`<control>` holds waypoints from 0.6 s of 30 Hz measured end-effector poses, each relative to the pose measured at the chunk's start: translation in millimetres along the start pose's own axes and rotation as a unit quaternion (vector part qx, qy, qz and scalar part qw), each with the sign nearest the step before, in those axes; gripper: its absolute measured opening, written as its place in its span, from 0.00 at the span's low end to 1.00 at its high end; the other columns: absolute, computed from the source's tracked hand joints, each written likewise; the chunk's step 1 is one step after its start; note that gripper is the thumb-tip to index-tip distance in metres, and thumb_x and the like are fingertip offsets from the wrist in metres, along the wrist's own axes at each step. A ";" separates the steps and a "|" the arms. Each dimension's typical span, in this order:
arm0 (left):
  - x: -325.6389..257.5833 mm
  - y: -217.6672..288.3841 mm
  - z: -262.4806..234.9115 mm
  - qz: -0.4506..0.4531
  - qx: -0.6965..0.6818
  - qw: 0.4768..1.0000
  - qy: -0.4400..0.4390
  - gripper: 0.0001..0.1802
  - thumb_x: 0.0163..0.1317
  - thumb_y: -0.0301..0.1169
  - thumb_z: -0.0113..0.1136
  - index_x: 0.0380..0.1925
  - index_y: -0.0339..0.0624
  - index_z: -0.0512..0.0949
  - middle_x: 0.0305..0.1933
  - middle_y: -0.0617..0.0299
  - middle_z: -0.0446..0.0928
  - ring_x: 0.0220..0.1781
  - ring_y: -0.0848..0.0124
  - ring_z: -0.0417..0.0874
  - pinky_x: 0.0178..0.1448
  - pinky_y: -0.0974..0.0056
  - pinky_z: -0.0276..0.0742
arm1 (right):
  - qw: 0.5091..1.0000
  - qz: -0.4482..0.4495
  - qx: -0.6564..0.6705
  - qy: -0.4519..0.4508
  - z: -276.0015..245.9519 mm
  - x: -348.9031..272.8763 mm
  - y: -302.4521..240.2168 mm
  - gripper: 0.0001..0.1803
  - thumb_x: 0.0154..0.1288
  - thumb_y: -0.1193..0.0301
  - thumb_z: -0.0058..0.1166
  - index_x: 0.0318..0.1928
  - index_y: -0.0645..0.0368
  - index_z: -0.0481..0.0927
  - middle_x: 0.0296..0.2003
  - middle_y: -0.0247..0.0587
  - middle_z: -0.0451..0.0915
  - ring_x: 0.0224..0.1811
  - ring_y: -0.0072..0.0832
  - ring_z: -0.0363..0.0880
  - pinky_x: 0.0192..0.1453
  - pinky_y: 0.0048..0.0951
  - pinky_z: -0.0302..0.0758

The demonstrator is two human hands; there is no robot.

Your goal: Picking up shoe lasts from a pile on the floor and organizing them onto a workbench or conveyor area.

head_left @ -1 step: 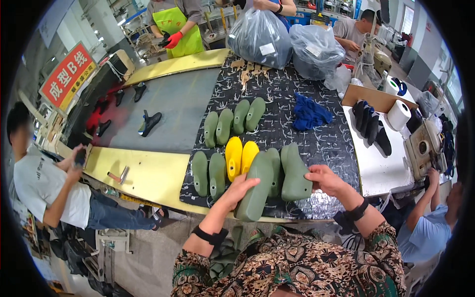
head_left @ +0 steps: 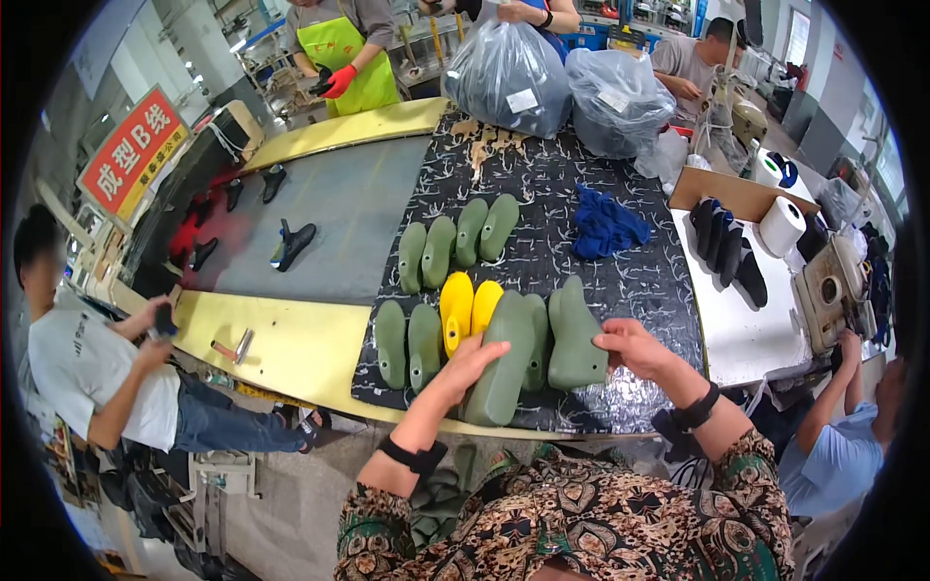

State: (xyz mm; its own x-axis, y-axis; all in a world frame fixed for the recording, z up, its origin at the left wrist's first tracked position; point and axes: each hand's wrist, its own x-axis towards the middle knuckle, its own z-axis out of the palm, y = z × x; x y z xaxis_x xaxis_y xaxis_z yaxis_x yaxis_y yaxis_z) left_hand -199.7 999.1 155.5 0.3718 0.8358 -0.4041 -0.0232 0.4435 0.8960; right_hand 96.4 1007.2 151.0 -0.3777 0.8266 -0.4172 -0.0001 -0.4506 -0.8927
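My left hand (head_left: 463, 373) is closed round the side of a green shoe last (head_left: 499, 363), which tilts up above the near edge of the black-covered table (head_left: 630, 290). My right hand (head_left: 635, 349) grips another green last (head_left: 575, 339) by its heel end. Between these two, a third green last (head_left: 536, 353) is partly hidden. Just left of them stands a pair of yellow lasts (head_left: 455, 310), the right one partly covered. Two green lasts (head_left: 423, 344) lie farther left, and several more green lasts (head_left: 439, 254) sit in a row behind.
A crumpled blue cloth (head_left: 608, 221) lies behind my right hand. Stuffed plastic bags (head_left: 511, 77) stand at the far edge. Left is a grey conveyor belt (head_left: 349, 194) with black shoes, and a hammer (head_left: 232, 347) on its yellow border. Dark shoe pieces (head_left: 722, 242) rest on the right-hand white table.
The held green lasts have shifted very slightly, with both hands still gripping them. At the left, a co-worker's hands and the dark item in them have moved a little.
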 end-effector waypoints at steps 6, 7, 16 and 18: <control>108.3 43.7 -8.3 0.072 0.286 0.950 0.101 0.29 0.54 0.43 0.60 0.48 0.30 0.72 0.41 0.50 0.78 0.39 0.63 0.81 0.45 0.62 0.76 | 0.993 -0.026 -0.111 0.037 -25.0 84.7 -35.9 0.14 0.58 0.67 0.54 0.33 0.69 0.75 0.24 0.40 0.77 0.20 0.25 0.76 0.22 0.25 0.73; 128.2 49.0 -9.3 0.065 0.282 0.951 0.104 0.29 0.54 0.43 0.60 0.48 0.30 0.72 0.41 0.50 0.78 0.39 0.63 0.81 0.45 0.62 0.76 | 0.986 -0.027 -0.152 0.062 -28.9 100.8 -37.0 0.15 0.58 0.67 0.54 0.34 0.69 0.75 0.24 0.41 0.77 0.20 0.26 0.77 0.22 0.26 0.74; 238.3 15.9 29.8 -0.011 0.617 0.763 0.195 0.27 0.52 0.34 0.56 0.52 0.34 0.67 0.47 0.43 0.73 0.48 0.50 0.77 0.51 0.52 0.73 | 0.860 -0.155 -0.472 0.121 -42.4 206.4 -15.4 0.25 0.60 0.59 0.49 0.44 0.72 0.68 0.31 0.64 0.78 0.36 0.57 0.77 0.40 0.49 0.73; 235.8 2.7 22.4 -0.007 0.604 0.765 0.222 0.28 0.52 0.33 0.56 0.54 0.34 0.65 0.49 0.43 0.72 0.49 0.50 0.76 0.52 0.52 0.73 | 0.884 -0.157 -0.438 0.044 -46.3 207.6 6.9 0.26 0.60 0.60 0.49 0.49 0.71 0.66 0.33 0.64 0.77 0.38 0.57 0.76 0.44 0.48 0.73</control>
State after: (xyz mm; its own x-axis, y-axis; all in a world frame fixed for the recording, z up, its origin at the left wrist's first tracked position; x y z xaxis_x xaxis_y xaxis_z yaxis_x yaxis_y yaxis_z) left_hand -91.4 1190.1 66.7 0.0054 0.9802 -0.1980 0.9529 0.0550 0.2983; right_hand 60.8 1191.3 50.4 -0.4138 0.9046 -0.1024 0.6385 0.2082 -0.7409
